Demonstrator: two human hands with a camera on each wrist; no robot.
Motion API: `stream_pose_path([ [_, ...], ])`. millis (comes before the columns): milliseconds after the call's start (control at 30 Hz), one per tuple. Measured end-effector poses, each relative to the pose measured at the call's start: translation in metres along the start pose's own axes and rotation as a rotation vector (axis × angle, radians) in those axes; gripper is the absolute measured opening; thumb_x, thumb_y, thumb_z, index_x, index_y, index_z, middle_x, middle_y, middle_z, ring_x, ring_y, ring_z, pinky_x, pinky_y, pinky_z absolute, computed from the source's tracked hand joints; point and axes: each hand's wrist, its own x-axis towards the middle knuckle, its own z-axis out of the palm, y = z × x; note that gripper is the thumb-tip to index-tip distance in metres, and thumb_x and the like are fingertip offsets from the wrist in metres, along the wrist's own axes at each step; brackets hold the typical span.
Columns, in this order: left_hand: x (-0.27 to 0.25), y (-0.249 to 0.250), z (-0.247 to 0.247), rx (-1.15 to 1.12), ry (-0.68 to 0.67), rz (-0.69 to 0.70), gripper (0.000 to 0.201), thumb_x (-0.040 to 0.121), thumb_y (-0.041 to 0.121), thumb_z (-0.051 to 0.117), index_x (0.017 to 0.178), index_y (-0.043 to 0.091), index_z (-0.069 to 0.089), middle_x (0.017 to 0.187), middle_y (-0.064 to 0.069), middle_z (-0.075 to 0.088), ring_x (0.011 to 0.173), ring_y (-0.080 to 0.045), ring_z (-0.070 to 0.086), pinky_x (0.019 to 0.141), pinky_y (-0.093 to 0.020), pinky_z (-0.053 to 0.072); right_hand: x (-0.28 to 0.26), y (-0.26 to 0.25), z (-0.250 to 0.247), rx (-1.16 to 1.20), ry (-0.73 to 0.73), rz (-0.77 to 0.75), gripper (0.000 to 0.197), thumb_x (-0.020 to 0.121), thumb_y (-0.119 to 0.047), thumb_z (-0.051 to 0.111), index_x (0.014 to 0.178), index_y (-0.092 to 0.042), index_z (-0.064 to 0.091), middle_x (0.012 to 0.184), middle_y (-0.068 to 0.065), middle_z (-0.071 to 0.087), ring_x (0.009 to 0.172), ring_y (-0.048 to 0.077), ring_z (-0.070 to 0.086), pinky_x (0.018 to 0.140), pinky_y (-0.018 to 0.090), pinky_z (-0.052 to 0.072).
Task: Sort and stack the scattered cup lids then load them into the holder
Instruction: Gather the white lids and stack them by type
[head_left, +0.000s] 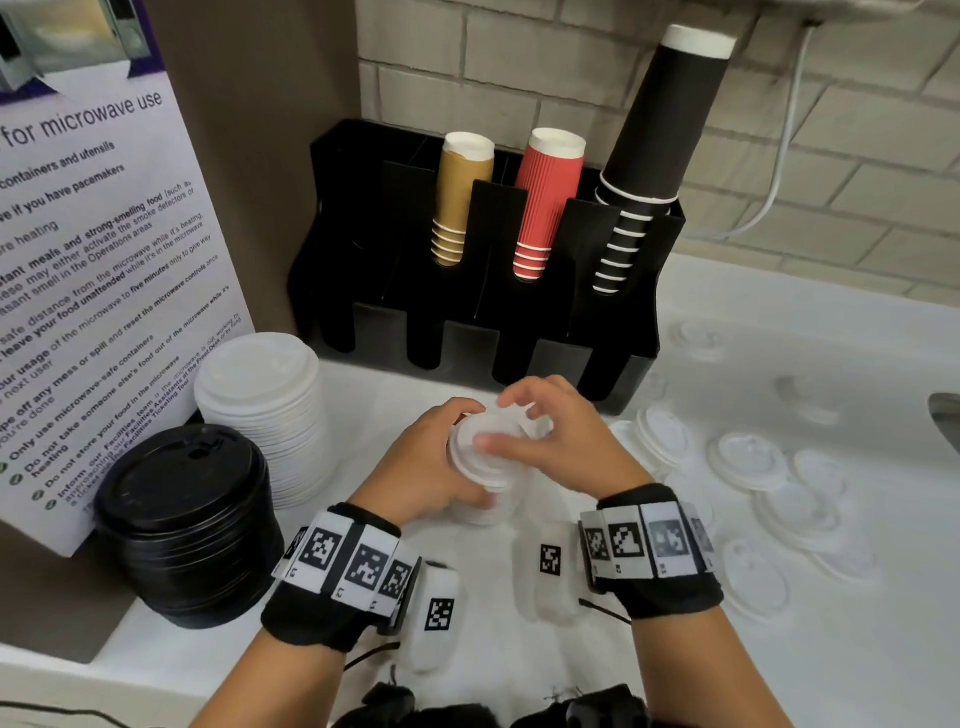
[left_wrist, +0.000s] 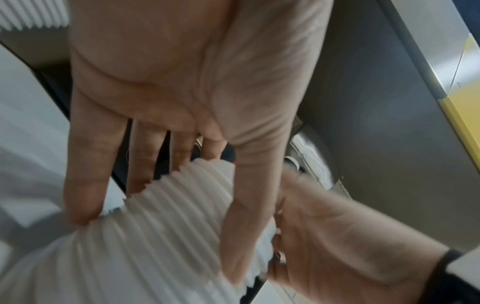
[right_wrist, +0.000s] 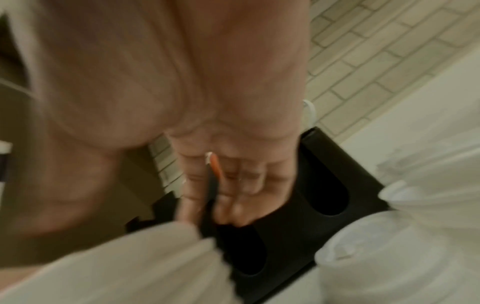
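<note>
Both hands grasped one stack of white lids (head_left: 480, 457) just before the black holder (head_left: 467, 291). The left hand (head_left: 426, 462) wrapped its side. The right hand (head_left: 556, 441) curled over its top.

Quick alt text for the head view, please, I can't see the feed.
Both hands, left hand and right hand, hold a stack of white lids before the black holder. Loose white lids lie at right.

Head cam looks down and fwd from above at the white table (head_left: 779, 675), w/ the black holder (head_left: 363, 218) against the brick wall. Each wrist cam sits very close under its palm, facing along the fingers; right view is blurred. All three share the held lid stack (head_left: 480, 457).
</note>
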Motion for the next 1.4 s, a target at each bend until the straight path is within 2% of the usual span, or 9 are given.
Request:
stream_pose_path([
  [167, 0.002, -0.002, 0.0, 0.018, -0.005, -0.002, 0.079, 0.057, 0.008, 0.091, 0.121, 0.029, 0.049, 0.12, 0.009, 0.054, 0.11, -0.016, 0.051, 0.09, -0.028, 0.043, 0.005, 0.028, -0.016, -0.54, -0.074, 0.408, 0.047, 0.095, -0.043, 0.043, 0.136, -0.019, 0.047, 0.14, 0.007, 0.034, 0.134, 0.029, 0.024, 0.106, 0.044, 0.028],
  [300, 0.003, -0.003, 0.002, 0.023, -0.004, -0.012, 0.079, 0.056, 0.009, 0.091, 0.119, 0.03, 0.048, 0.119, 0.009, 0.053, 0.109, -0.016, 0.051, 0.088, -0.029, 0.043, 0.003, 0.03, -0.018, -0.598, -0.193, 0.455, 0.05, 0.091, -0.044, 0.049, 0.136, -0.022, 0.048, 0.146, 0.004, 0.028, 0.137, 0.028, 0.019, 0.109, 0.045, 0.026],
  [400, 0.003, -0.003, 0.002, 0.027, -0.003, -0.015, 0.078, 0.056, 0.01, 0.091, 0.117, 0.031, 0.048, 0.117, 0.011, 0.053, 0.107, -0.016, 0.051, 0.086, -0.028, 0.044, 0.002, 0.026, -0.018, -0.553, -0.206, 0.414, 0.041, 0.084, -0.042, 0.062, 0.119, -0.02, 0.06, 0.14, 0.002, 0.034, 0.135, 0.025, 0.022, 0.11, 0.046, 0.029],
  [600, 0.002, 0.0, 0.003, 0.038, 0.0, -0.021, 0.079, 0.056, 0.009, 0.091, 0.118, 0.03, 0.048, 0.117, 0.01, 0.053, 0.107, -0.018, 0.052, 0.088, -0.035, 0.049, 0.005, 0.02, -0.009, -0.556, -0.301, 0.345, 0.036, 0.081, -0.028, 0.069, 0.112, -0.015, 0.055, 0.125, 0.004, 0.048, 0.116, 0.024, 0.046, 0.099, 0.039, 0.043],
  [867, 0.0, -0.003, 0.002, 0.041, 0.006, -0.017, 0.079, 0.055, 0.011, 0.092, 0.118, 0.031, 0.048, 0.117, 0.01, 0.054, 0.109, -0.017, 0.052, 0.089, -0.033, 0.047, 0.005, 0.018, -0.018, -0.304, -0.156, 0.337, 0.049, 0.088, -0.03, 0.059, 0.128, -0.025, 0.033, 0.129, 0.009, 0.041, 0.122, 0.028, 0.039, 0.097, 0.036, 0.037],
  [967, 0.0, -0.002, 0.003, 0.038, 0.008, -0.011, 0.081, 0.055, 0.013, 0.092, 0.12, 0.031, 0.047, 0.121, 0.009, 0.052, 0.11, -0.016, 0.051, 0.091, -0.031, 0.045, 0.003, 0.013, -0.026, -0.121, -0.052, 0.269, 0.046, 0.084, -0.036, 0.062, 0.123, -0.032, 0.037, 0.121, 0.005, 0.045, 0.111, 0.026, 0.047, 0.092, 0.036, 0.042],
  [1067, -0.002, -0.001, 0.003, 0.037, 0.011, -0.003, 0.084, 0.056, 0.013, 0.092, 0.124, 0.031, 0.047, 0.122, 0.009, 0.049, 0.11, -0.015, 0.05, 0.094, -0.033, 0.046, -0.003, 0.002, -0.029, 0.067, -0.046, 0.132, 0.038, 0.078, -0.029, 0.072, 0.11, -0.035, 0.051, 0.111, 0.001, 0.054, 0.096, 0.017, 0.057, 0.077, 0.025, 0.045],
  [1233, -0.002, 0.001, 0.003, 0.022, 0.051, 0.034, 0.081, 0.053, 0.015, 0.094, 0.118, 0.034, 0.048, 0.11, 0.017, 0.048, 0.095, -0.003, 0.052, 0.077, -0.022, 0.045, -0.01, -0.011, -0.018, 0.033, -0.1, -0.017, 0.038, 0.071, -0.017, 0.077, 0.102, -0.032, 0.061, 0.107, -0.004, 0.058, 0.092, 0.01, 0.055, 0.067, 0.01, 0.041],
  [1400, -0.003, -0.001, 0.004, 0.003, 0.052, 0.039, 0.082, 0.053, 0.015, 0.094, 0.118, 0.034, 0.048, 0.114, 0.015, 0.052, 0.096, -0.005, 0.054, 0.077, -0.024, 0.047, -0.009, -0.018, -0.006, -0.05, -0.121, -0.065, 0.038, 0.071, -0.018, 0.08, 0.103, -0.03, 0.064, 0.111, -0.003, 0.051, 0.1, 0.008, 0.051, 0.079, 0.01, 0.039],
])
